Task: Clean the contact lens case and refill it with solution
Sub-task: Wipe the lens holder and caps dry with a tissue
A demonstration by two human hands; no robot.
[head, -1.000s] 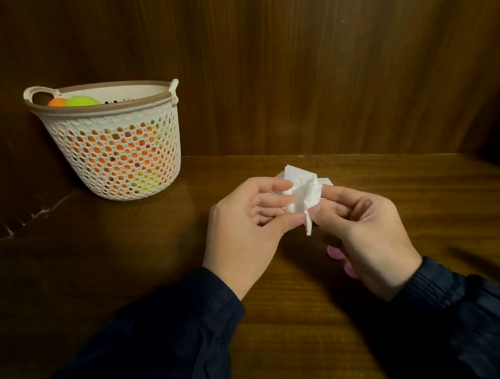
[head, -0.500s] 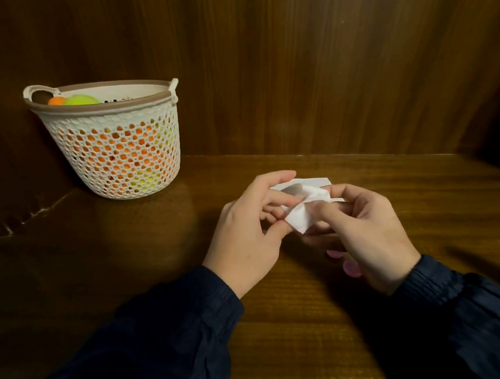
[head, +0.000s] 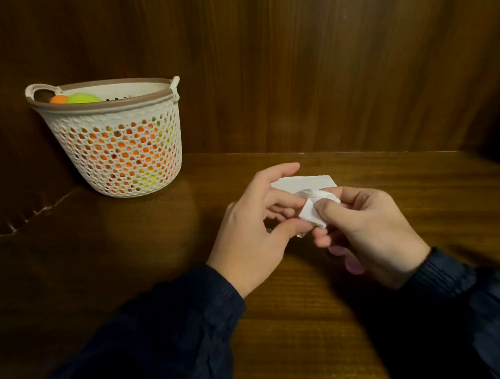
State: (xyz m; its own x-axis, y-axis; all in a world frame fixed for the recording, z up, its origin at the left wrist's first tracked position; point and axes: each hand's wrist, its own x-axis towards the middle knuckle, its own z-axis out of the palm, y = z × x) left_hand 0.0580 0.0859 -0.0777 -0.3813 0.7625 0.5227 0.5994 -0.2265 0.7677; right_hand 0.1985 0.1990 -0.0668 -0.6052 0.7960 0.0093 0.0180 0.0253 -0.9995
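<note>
Far left, at the back of the dark wooden worktop (head: 127, 262) and close to the wood-panelled wall (head: 322, 60): a white lattice basket (head: 117, 159) with a brown rim and small loop handles, upright. An orange ball (head: 58, 99) and a yellow-green ball (head: 83, 98) show above its rim; more orange and yellow-green colour shows through the lattice holes. Moving right, a dark navy sleeve (head: 165, 335) leads up to the left hand (head: 246, 232), held just above the worktop, centre of view. Its fingers are curled; thumb and middle fingers pinch the near left edge of a crumpled white tissue (head: 309, 214), index finger raised above it. A small glint shows under the thumb; cannot tell what it is. The contact lens case itself cannot be made out; whether it is wrapped within the tissue cannot be told. A flatter portion of the tissue extends behind the hands toward the wall. The right hand (head: 369, 233) meets the left over the tissue, thumb pressed onto the crumpled wad, fingers curled beneath it, gripping it. Below the right hand, partly hidden by its palm, two small round pink caps (head: 354, 266) lie just beside each other on the worktop. A second navy sleeve (head: 484, 319) runs off lower right.
</note>
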